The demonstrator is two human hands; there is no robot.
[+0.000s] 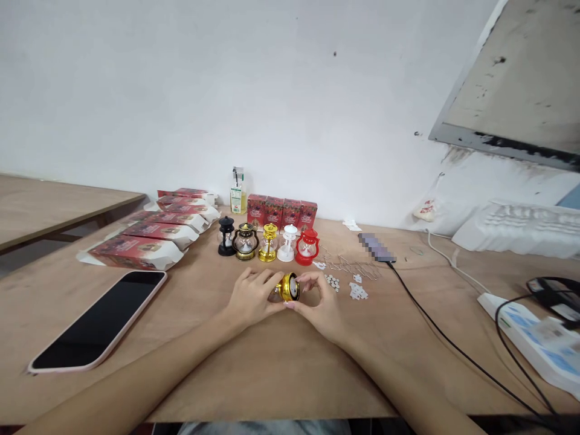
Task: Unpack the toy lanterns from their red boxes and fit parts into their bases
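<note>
From where I stand, the light is even and rather pale upon the wall (272, 90). Below the left hand (256, 299) and right hand (324, 308), the shadows are soft. The gold lantern (289, 286) gives small bright reflections. Near the borders, the power strip (521, 329) looks stretched; coarse squares hide a device (375, 248).

Both our forearms were bare, the left forearm (172, 359) and the right forearm (394, 377) slanting inward from the lower corners until our hands nearly met near the middle. Our left hand (251, 299) showed its back, the fingers (267, 278) bent together in a closed grip and the thumb reaching across beneath them. Our right hand (326, 308) faced it, half curled, its thumb (301, 309) pointing toward the left one, with a gap below the bent fingers. Both wrists looked nearly straight.
</note>
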